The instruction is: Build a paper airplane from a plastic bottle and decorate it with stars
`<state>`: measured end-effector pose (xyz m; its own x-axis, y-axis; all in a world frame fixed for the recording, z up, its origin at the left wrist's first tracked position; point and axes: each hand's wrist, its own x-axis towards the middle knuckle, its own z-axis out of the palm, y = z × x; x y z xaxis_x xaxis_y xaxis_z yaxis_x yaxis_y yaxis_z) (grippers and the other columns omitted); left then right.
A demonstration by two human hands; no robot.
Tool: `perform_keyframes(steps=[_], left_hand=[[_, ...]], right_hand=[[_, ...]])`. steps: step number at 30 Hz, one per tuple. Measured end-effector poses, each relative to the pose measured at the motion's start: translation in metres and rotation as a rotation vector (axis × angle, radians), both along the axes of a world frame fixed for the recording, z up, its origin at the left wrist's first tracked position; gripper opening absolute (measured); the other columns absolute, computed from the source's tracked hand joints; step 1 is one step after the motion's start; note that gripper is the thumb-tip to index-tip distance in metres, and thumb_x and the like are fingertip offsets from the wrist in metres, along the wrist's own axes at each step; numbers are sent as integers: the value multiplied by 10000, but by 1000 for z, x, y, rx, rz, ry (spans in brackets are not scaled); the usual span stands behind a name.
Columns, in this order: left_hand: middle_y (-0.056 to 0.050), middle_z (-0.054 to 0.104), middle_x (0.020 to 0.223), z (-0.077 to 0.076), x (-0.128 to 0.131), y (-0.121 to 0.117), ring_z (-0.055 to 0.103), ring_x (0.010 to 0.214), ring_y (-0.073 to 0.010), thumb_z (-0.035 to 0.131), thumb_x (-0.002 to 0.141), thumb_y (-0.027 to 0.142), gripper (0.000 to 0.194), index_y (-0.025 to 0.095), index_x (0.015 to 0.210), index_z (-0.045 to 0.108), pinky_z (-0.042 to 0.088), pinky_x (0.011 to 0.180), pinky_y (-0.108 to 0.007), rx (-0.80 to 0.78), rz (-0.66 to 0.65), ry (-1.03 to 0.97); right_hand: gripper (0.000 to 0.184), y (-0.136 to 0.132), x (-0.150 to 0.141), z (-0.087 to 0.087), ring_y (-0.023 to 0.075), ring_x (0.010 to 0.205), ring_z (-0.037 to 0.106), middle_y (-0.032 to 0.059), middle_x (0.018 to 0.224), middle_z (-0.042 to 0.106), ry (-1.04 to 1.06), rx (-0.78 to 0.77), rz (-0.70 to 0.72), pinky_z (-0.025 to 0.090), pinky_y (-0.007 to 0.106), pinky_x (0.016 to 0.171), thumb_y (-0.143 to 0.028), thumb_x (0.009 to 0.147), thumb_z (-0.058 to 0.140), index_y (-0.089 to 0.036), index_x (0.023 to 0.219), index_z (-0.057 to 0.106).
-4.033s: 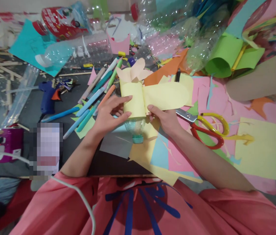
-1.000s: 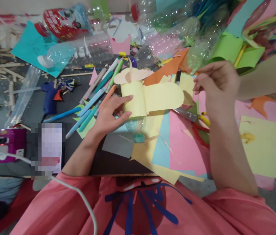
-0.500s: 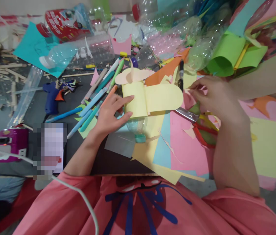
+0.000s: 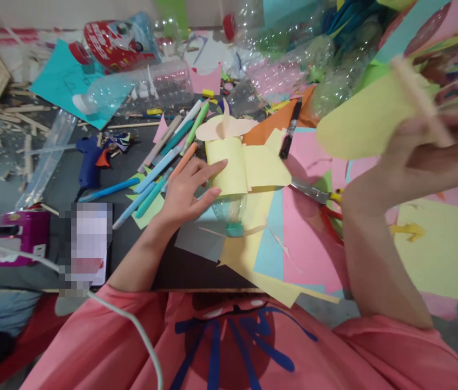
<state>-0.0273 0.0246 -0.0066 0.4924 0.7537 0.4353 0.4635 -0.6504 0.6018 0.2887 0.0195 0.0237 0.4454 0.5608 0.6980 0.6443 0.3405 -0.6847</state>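
Note:
A small plastic bottle (image 4: pixel 229 208) with a green cap lies wrapped in yellow paper (image 4: pixel 229 168), its capped end towards me. Pale petal-shaped paper blades (image 4: pixel 226 129) stand at its far end, and a yellow paper wing (image 4: pixel 267 166) sticks out to the right. My left hand (image 4: pixel 184 192) grips the bottle from the left, index finger and thumb on the yellow paper. Raised at the right and blurred, my right hand (image 4: pixel 416 157) is closed on a second yellow paper wing (image 4: pixel 359 119), which has a wooden stick (image 4: pixel 424 103) at its straight edge.
Scissors (image 4: pixel 312 192) and a black marker (image 4: pixel 292 127) lie right of the bottle on coloured paper. Markers (image 4: pixel 151 173), a blue glue gun (image 4: pixel 91 162) and a phone (image 4: pixel 91 244) are at left. Plastic bottles (image 4: pixel 148 86) and scraps fill the back.
My right hand has left the first wing, reached right and lifted the second wing with its stick from under the black marker. The marker has shifted. My left hand stays on the bottle.

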Motion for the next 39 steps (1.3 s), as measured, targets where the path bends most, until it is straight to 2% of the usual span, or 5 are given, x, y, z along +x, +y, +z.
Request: perform_keyframes(steps=[2, 6, 15, 23, 39], left_hand=[[-82, 679, 968, 5, 0, -2, 628, 876, -200, 359, 1027, 569, 549, 212, 1309, 667, 549, 809, -361, 40, -6, 14], [-81, 723, 1083, 17, 4, -7, 652, 1006, -207, 322, 1058, 478, 468, 253, 1341, 618, 522, 912, -382, 160, -151, 37], [-69, 753, 1169, 23, 11, -13, 655, 1079, -210, 380, 1058, 442, 436, 264, 1395, 591, 510, 980, -406, 85, -279, -175], [-109, 735, 1202, 11, 3, -9, 722, 979, -246, 392, 939, 729, 641, 235, 1182, 720, 605, 761, -377, -491, 94, -551], [-110, 775, 979, 24, 3, -7, 692, 902, -281, 590, 807, 728, 560, 238, 948, 820, 561, 803, -436, -721, -233, -608]], right_hand=[[132, -10, -31, 1, 214, 776, 628, 19, 800, 604, -216, 286, 4, 472, 439, 736, -370, 925, 664, -265, 888, 593], [196, -26, -74, -8, 153, 527, 545, -16, 621, 599, -540, 34, 441, 404, 337, 533, -210, 936, 536, -255, 745, 530], [151, -42, -100, -30, 174, 768, 695, 2, 824, 744, -477, -12, 589, 537, 357, 722, -220, 991, 470, -279, 906, 580], [162, -46, -87, -26, 214, 851, 723, 12, 929, 774, -489, -100, 839, 577, 405, 758, -328, 973, 519, -338, 1015, 675], [451, -38, -91, -28, 348, 1222, 664, 93, 1240, 743, -222, -390, 947, 510, 554, 1088, -616, 948, 488, -260, 1115, 708]])
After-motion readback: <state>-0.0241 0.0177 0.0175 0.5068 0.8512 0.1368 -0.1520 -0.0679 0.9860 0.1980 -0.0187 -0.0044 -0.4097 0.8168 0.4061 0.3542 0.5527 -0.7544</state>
